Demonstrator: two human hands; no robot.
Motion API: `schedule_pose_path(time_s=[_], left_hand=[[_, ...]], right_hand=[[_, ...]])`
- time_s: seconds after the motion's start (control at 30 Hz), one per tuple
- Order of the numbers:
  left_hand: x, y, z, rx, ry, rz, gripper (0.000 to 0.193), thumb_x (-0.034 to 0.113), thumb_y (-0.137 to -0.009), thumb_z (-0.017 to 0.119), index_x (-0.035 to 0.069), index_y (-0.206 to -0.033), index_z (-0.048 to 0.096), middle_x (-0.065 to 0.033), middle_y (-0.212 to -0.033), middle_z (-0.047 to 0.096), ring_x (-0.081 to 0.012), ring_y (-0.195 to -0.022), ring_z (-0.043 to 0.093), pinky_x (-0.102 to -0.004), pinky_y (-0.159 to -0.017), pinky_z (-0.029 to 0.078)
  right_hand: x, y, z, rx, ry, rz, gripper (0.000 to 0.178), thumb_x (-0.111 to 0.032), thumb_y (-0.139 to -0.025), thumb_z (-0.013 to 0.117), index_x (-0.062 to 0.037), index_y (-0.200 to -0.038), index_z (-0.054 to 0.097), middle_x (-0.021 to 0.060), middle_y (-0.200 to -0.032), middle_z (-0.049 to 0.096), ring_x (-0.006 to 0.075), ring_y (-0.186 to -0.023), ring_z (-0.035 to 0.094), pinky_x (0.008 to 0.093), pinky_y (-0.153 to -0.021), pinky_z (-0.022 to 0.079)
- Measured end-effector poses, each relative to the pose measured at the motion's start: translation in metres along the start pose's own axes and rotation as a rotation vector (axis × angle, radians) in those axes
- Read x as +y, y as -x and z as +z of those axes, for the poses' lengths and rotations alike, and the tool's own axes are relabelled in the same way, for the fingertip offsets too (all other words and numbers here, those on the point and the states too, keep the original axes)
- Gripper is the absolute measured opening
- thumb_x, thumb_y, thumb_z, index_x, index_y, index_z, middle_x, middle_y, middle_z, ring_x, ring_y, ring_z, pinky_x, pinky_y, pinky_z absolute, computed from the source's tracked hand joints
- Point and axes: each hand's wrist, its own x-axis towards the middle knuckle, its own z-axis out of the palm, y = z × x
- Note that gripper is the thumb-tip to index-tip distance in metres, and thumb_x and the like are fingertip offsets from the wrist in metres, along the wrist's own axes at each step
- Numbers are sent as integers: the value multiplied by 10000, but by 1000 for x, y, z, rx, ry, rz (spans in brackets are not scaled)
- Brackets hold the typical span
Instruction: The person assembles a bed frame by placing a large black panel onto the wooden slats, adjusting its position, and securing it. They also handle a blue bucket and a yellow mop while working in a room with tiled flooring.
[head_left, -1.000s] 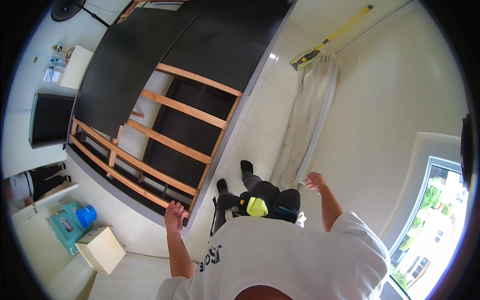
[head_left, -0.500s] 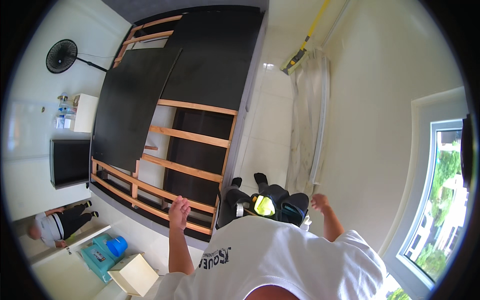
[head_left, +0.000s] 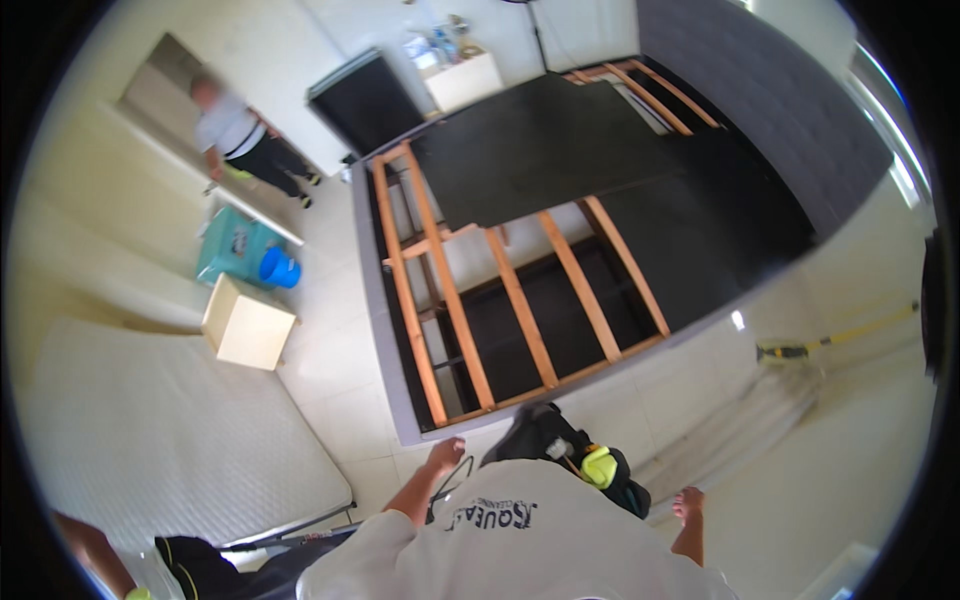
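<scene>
Since neither appears to grasp anything, the left hand [head_left: 447, 455] and the right hand [head_left: 688, 503] look released, loosely curled. Just ahead of the left one lies the rectangular, grey-upholstered bed frame [head_left: 388, 350], crossed by straight brown wooden slats [head_left: 521, 310]. It should prove heavy and stiff, best held low at its padded corners; slats suit a grip near their ends.

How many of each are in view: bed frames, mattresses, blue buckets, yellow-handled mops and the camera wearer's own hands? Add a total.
Bed frame: 1
Mattress: 1
Blue bucket: 1
Yellow-handled mop: 1
Wearer's hands, left hand and right hand: 2
Total: 6
</scene>
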Motion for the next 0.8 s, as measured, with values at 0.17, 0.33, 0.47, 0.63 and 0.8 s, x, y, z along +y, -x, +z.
schedule_pose_path(time_s=[0.17, 0.33, 0.47, 0.63, 0.8], left_hand=[[-118, 90, 65, 18, 139, -494, 225, 172, -682, 460, 113, -869, 570, -113, -899, 563, -266, -872, 521, -324, -739, 415], [-121, 111, 91, -67, 201, -709, 218, 170, -661, 487, 113, -851, 578, -111, -887, 567, -262, -859, 531, -320, -714, 426], [-89, 103, 102, 167, 507, -612, 236, 180, -678, 483, 115, -888, 570, -126, -888, 563, -264, -869, 526, -322, -735, 418], [-63, 66, 86, 51, 300, -221, 243, 148, -688, 479, 73, -905, 560, -123, -906, 564, -255, -856, 535, -311, -744, 416], [-76, 31, 54, 36, 402, -288, 260, 153, -690, 487, 60, -927, 542, -132, -902, 566, -260, -842, 539, -312, -733, 424]], right_hand=[[-101, 19, 40, -104, 146, -322, 117, -97, -772, 363, -79, -818, 469, 49, -579, 442, 107, -382, 385, 198, -295, 258], [-130, 27, 75, -281, 250, -300, 109, -87, -775, 408, -68, -858, 475, 58, -586, 471, 119, -396, 419, 202, -305, 291], [-114, 27, 92, -381, 488, -276, 143, -97, -769, 426, -51, -885, 495, 75, -637, 523, 141, -434, 475, 227, -341, 354], [-101, 33, 90, -283, 592, -240, 170, -135, -769, 442, -48, -895, 515, 83, -687, 551, 159, -484, 518, 245, -391, 404], [-97, 52, 82, -197, 541, -177, 187, -158, -774, 447, -50, -912, 512, 88, -726, 562, 170, -528, 534, 270, -422, 421]])
